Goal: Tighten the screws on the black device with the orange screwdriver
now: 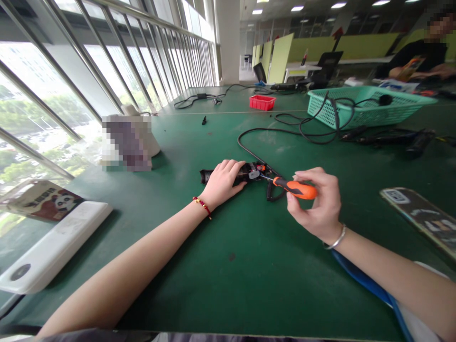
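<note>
My left hand [225,180] is wrapped over a black cylindrical device [206,176] lying on the green table, pressing it down. The device's right end is opened up, with small inner parts [254,174] showing, and a black cable runs from it. Between the fingers and thumb of my right hand [318,202] is a screwdriver [297,188] with an orange and black handle. Its shaft points left into the opened end of the device; the very tip is too small to make out.
A red tray [262,102] and a green basket [370,111] with black cables stand farther back. Left are a white power bank-like block [57,244] and a panda-printed package [46,199]. A phone [423,216] lies at right. A person [423,59] sits across.
</note>
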`<state>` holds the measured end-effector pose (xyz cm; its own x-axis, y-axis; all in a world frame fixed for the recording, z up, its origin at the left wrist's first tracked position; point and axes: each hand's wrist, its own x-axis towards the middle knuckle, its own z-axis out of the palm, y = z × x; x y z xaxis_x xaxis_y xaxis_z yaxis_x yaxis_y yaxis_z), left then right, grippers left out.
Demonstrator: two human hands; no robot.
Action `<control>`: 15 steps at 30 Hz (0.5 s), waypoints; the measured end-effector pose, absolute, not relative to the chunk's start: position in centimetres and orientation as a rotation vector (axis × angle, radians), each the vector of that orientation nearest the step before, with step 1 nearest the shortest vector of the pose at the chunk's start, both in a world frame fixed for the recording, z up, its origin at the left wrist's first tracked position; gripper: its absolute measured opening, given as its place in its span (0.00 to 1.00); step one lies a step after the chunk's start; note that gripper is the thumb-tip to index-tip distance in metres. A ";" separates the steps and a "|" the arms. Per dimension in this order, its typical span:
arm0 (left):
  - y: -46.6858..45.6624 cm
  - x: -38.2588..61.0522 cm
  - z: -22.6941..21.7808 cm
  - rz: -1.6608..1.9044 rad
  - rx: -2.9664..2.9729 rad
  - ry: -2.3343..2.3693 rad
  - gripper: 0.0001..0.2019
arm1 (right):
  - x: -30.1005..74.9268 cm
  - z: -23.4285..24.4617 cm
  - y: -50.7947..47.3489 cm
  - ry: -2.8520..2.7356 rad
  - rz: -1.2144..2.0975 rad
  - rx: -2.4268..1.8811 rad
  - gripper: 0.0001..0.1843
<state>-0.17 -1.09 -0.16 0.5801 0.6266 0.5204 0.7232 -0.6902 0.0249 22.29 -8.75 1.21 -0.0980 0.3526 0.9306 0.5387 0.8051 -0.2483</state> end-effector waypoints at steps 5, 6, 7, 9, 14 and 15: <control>-1.1 -0.1 -0.1 -0.747 -2.617 -1.140 0.22 | 22.1 1.6 -9.1 -1.796 -0.247 -0.762 0.13; -1.2 -0.1 -0.1 -0.747 -2.618 -1.141 0.22 | 22.1 1.7 -9.2 -1.805 -0.252 -0.783 0.10; -1.2 -0.1 0.0 -0.748 -2.618 -1.143 0.22 | 22.1 1.7 -9.2 -1.805 -0.253 -0.802 0.09; -1.2 -0.1 0.0 -0.746 -2.617 -1.144 0.22 | 22.1 1.7 -9.2 -1.779 -0.247 -0.813 0.11; -1.2 -0.1 0.0 -0.749 -2.620 -1.139 0.22 | 22.1 1.6 -8.9 -1.737 -0.210 -0.677 0.24; -1.1 -0.1 -0.1 -0.750 -2.622 -1.139 0.22 | 22.1 1.6 -8.9 -1.751 -0.217 -0.679 0.23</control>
<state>-0.13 -1.14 -0.05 0.5776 0.6311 0.5178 0.7249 -0.6882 0.0302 22.13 -8.88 1.58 -0.1444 0.3279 0.9336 0.5458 0.8134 -0.2013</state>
